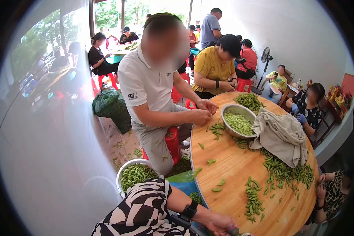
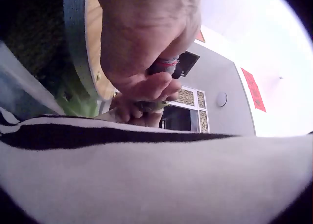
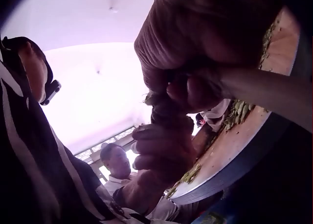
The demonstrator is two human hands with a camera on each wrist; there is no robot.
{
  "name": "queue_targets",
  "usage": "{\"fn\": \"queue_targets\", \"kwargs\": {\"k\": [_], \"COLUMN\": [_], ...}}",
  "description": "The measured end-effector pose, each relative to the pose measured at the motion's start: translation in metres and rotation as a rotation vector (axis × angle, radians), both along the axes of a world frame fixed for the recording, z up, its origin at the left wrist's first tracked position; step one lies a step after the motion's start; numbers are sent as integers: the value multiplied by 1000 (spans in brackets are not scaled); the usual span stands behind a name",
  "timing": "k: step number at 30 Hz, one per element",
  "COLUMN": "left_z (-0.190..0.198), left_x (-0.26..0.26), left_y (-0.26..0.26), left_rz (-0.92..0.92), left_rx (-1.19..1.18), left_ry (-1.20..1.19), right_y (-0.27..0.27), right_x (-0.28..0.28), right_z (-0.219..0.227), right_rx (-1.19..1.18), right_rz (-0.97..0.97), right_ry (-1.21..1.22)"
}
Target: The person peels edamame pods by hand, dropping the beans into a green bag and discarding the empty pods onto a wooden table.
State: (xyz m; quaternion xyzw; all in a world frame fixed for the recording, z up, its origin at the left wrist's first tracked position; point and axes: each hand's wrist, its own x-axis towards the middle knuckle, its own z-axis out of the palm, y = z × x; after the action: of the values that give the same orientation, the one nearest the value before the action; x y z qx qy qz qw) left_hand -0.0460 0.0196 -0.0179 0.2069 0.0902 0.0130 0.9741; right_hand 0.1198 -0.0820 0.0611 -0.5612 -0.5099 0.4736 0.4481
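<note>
At the bottom edge of the head view, my left hand is close to the round table's near edge, a grey cover on its thumb. In the left wrist view, my left hand has its fingers curled at a green soybean pod. The fingers of my right hand pinch that pod from the other side. Seen from the right wrist, my right hand meets my left hand, fingertips together, the pod mostly hidden between them. The head view leaves my right hand out.
On the wooden table lie heaps of soybean pods, a metal bowl of shelled beans and a beige cloth. A white basin of pods stands beside my sleeve. A person in white and others sit around.
</note>
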Motion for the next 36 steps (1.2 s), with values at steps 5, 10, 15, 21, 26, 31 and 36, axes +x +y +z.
{"fn": "queue_targets", "kwargs": {"k": [5,10,15,21,26,31,36], "left_z": [40,30,15,41,43,38,32], "left_x": [-12,-10,-7,-16,-15,-20,-19], "left_y": [1,-1,11,24,18,15,16], "left_rz": [-37,-16,-115,-62,89,166,551], "left_rx": [193,257,627,1241,1794,1929,2016], "left_ry": [132,103,127,39,-31,77,-53], "right_y": [2,3,-3,0,1,8,17], "right_x": [3,-1,6,-1,-6,19,-6], "right_z": [-5,-9,-11,-13,-17,-65,-22], "right_rx": [-97,-15,-102,115,197,105,-196], "right_rz": [0,11,37,153,162,66,-112], "right_ry": [64,35,-41,-336,-450,-343,289]}}
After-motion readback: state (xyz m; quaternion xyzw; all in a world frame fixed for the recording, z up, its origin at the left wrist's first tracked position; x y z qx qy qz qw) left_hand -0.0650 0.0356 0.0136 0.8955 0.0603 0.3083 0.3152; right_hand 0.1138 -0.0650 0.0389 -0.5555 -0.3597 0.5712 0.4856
